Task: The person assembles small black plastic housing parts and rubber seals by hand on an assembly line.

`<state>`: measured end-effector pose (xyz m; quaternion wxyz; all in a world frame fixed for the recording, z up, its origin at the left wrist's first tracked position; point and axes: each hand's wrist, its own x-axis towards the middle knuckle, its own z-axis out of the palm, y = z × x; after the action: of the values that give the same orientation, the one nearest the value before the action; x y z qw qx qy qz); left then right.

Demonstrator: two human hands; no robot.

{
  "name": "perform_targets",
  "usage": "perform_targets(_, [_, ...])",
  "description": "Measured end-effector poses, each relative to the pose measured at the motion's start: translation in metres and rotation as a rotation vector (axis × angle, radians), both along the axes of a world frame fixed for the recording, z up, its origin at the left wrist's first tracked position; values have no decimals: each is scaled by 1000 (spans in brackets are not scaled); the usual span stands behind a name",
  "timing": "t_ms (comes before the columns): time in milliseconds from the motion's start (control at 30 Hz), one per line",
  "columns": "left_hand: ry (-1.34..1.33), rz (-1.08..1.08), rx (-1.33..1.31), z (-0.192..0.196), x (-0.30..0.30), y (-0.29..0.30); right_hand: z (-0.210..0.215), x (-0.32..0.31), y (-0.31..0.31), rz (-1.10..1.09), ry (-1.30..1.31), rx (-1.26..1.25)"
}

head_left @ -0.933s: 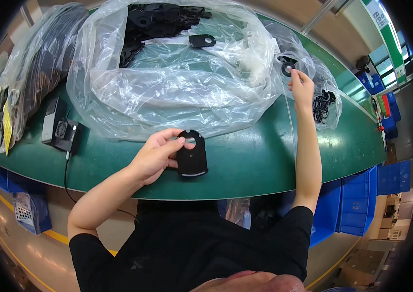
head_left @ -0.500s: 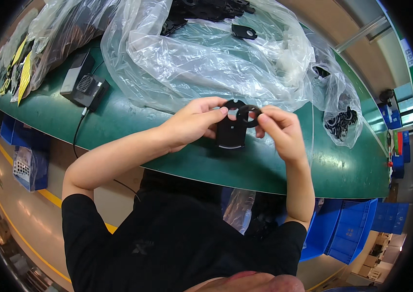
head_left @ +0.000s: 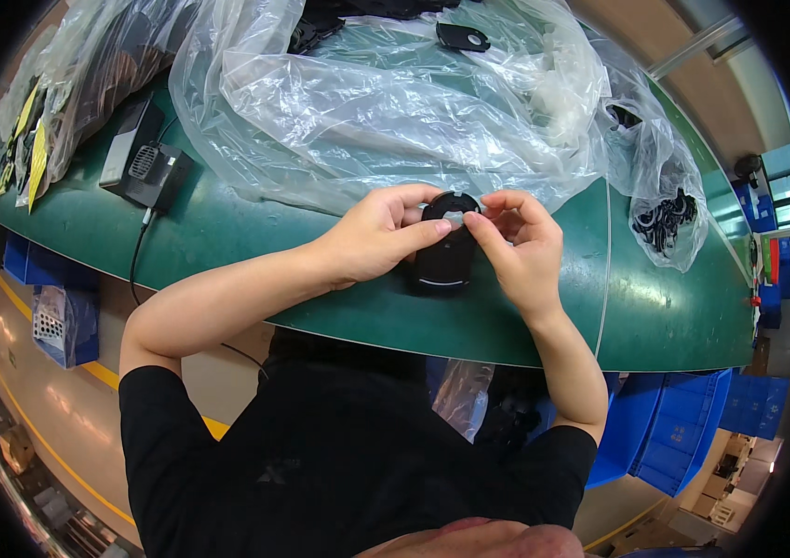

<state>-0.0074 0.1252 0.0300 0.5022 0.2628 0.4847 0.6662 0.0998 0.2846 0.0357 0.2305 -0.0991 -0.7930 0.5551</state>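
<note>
Between my hands, above the green table, is a flat black plate (head_left: 444,264) with a rounded top and a round hole near its upper end. My left hand (head_left: 386,232) grips the plate's upper left side, thumb on the face near the hole. A black ring (head_left: 461,202) lies against the plate around that hole. My right hand (head_left: 521,244) pinches the ring's right side, its thumb at the edge of the hole. The fingers partly hide where the ring and plate meet.
A large clear plastic bag (head_left: 367,121) spreads over the green table (head_left: 339,321), with a similar black plate (head_left: 463,37) on it. A smaller bag of black rings (head_left: 665,223) lies right. A black-and-grey device (head_left: 146,163) with a cable stands left. Blue bins (head_left: 679,432) sit below the table.
My right hand has moved left and brought the ring from beside the plate onto its upper end, around the hole. The left hand still holds the plate.
</note>
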Motion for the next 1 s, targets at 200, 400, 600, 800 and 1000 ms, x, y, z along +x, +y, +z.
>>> perform_targets(200, [-2, -7, 34, -4, 0, -2, -3, 2, 4, 102, -120, -217])
perform_targets(400, [5, -57, -3, 0, 2, -2, 5, 7, 10, 175, -260, -261])
perform_targets(600, [47, 14, -55, 0, 4, -7, 4, 3, 14, 287, -248, -232])
perform_targets(800, [-56, -33, -118, 0, -1, -6, 39, 19, 110, -139, 25, 37])
perform_targets(1000, [-75, -41, -134, 3, 3, -5, 19, 91, 267, -1085, -118, 435])
